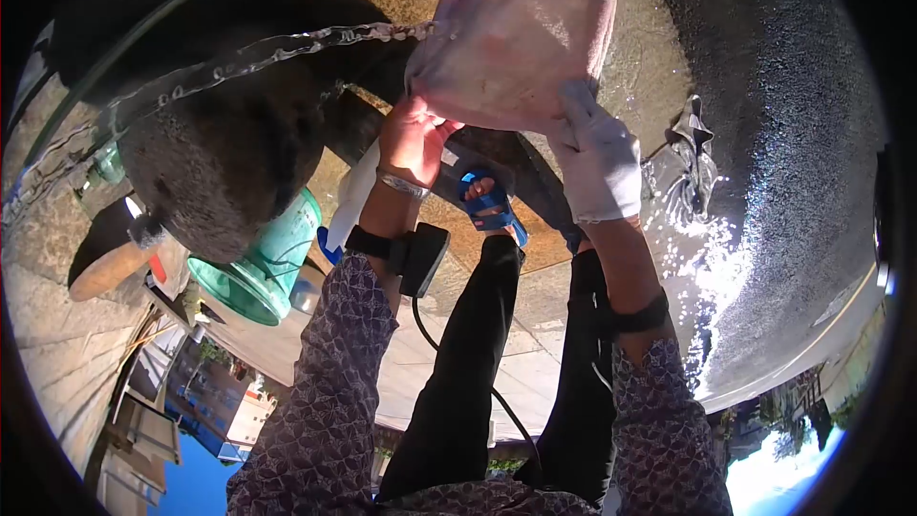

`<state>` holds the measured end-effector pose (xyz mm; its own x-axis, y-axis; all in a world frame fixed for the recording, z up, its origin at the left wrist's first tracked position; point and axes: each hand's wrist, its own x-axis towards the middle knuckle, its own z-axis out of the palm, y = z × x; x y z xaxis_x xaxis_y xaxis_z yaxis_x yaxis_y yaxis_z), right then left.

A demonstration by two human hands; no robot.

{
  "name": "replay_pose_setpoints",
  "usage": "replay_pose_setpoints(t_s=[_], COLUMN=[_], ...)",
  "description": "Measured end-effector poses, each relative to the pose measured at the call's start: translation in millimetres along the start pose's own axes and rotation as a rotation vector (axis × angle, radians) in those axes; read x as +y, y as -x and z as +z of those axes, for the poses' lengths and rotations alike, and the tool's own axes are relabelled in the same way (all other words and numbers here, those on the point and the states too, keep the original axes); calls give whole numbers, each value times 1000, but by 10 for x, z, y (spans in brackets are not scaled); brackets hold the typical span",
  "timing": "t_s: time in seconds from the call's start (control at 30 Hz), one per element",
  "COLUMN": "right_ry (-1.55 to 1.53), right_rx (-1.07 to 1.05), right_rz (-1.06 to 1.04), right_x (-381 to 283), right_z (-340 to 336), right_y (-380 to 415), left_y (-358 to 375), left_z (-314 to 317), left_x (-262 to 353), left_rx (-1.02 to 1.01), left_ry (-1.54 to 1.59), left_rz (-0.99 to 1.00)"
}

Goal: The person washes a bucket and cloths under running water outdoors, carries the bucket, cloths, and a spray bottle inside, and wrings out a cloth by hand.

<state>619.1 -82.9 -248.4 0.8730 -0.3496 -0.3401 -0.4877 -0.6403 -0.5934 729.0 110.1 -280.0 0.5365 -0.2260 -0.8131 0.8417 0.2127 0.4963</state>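
My left hand [413,141], bare and with a bracelet at the wrist, pinches the lower left edge of a pale pink wet cloth [516,38]. The cloth is spread out in front of me, and its top runs out of view. My right hand [597,158], in a white glove, grips the cloth's lower right edge. From the left, a stream of water [287,43] meets the cloth's left side. Below the cloth, a foot in a blue sandal [492,203] stands on the paving.
At left a dark, rough, rounded object [220,172] stands beside a green plastic bucket [263,263]. A thin green hose [124,57] crosses the upper left. A brown, rounded object [110,270] lies at far left. Water splashes [707,277] glisten on the wet dark pavement [812,182] at right.
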Motion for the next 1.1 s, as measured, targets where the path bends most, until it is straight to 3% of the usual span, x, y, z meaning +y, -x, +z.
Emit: replay_pose_setpoints(t_s=[0.03, 0.07, 0.1, 0.2, 0.27, 0.3, 0.37, 0.4, 0.47, 0.5, 0.57, 0.67, 0.73, 0.8, 0.83, 0.87, 0.9, 1.0, 1.07, 1.1], right_ry=[3, -126, -63, -213, -201, -166, -115, -118, -136, -136, -32, 54, 39, -305, -415, -581, -733, -980, -905, -718], right_rx=[-85, -212, -353, -400, -404, -396, -401, -399, -370, -229, -246, -238, -217, -166, -141, -42, 57, 239, 317, 376], right_rz=[79, 192, 265, 358, 388, 367, 383, 381, 545, 582, 617, 636, 629, 688, 882, 914, 885, 647, 343, 116], right_x=[134, 301, 410, 509, 674, 768, 891, 890, 900, 910, 834, 835, 914, 1020, 1110, 1203, 1220, 1149, 920, 771], right_z=[250, 433, 594, 736, 923, 1021, 1138, 1164, 1278, 1419, 1550, 1837, 1959, 1898, 1830, 1733, 1568, 906, 391, 149], right_y=[85, 199, 261, 453, 606, 662, 648, 565, 329, 212, -90, -356, -318, -297, -326, -310, -286, -326, -387, -406], left_y=[-244, -417, -607, -996, -1209, -1233, -1323, -1409, -1589, -1606, -1644, -1709, -1707, -1666, -1640, -1537, -1468, -1103, -908, -853], left_z=[-200, -353, -596, -719, -781, -713, -526, -461, -326, -229, -73, -117, -237, -327, -367, -355, -434, -459, -263, -358], left_x=[-192, -279, -368, -574, -715, -709, -643, -611, -557, -510, -426, -439, -515, -429, -354, -228, -111, 235, 518, 649], left_rx=[205, 270, 298, 394, 354, 359, 443, 445, 359, 359, 397, 350, 351, 365, 410, 440, 366, 154, 240, -94], left_ry=[-121, -284, -514, -770, -1175, -1174, -1551, -1554, -1597, -1602, -1463, -1649, -1663, -1271, -879, -486, -300, -9, 49, 101], left_rz=[-79, -196, -254, -223, 209, 209, 561, 564, 898, 901, 529, 374, 463, 555, 398, 241, 256, 359, 331, 378])
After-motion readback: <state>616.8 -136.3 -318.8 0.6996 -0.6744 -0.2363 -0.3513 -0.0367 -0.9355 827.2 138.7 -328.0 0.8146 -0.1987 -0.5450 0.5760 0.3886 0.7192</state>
